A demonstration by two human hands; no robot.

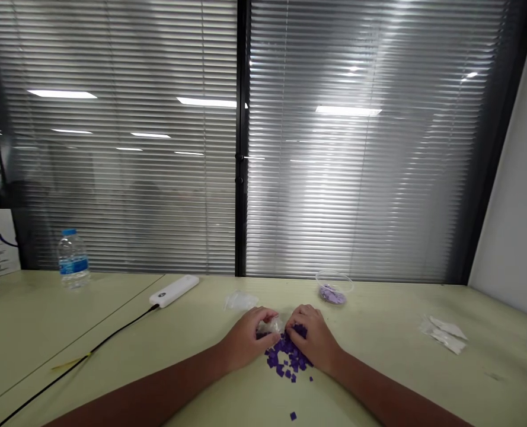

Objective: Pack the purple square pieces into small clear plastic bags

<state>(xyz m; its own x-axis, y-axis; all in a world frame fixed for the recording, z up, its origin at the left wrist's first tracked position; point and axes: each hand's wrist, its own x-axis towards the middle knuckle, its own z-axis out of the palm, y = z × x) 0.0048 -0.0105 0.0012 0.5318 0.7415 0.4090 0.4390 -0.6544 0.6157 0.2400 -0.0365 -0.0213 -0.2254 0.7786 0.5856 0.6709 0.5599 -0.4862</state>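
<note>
Pieces [286, 362], small, flat, square and dark purple, lie in a loose pile on the pale yellow-green tabletop [210, 391], between the person's two bare hands. The left hand [249, 337] borders the pile's left edge, its thumb tip beside the pieces and its fingers curved, with a gap between them and the thumb; crumpled clear plastic [272, 325] shows in and beside that gap. The right hand [314, 339] curls over the pile's right side, purple squares visible under its bent fingers and around its thumb. The hands hide part of the pile, so I cannot tell whether either one grips anything or only rests there. Nearer the person, a few squares are scattered loose, one of them well apart from the rest. Beyond the right hand stands a round clear plastic tub [334, 279] with light purple bits [332, 294] inside; just beyond the left hand lies a clear plastic wrapper [240, 300].
</note>
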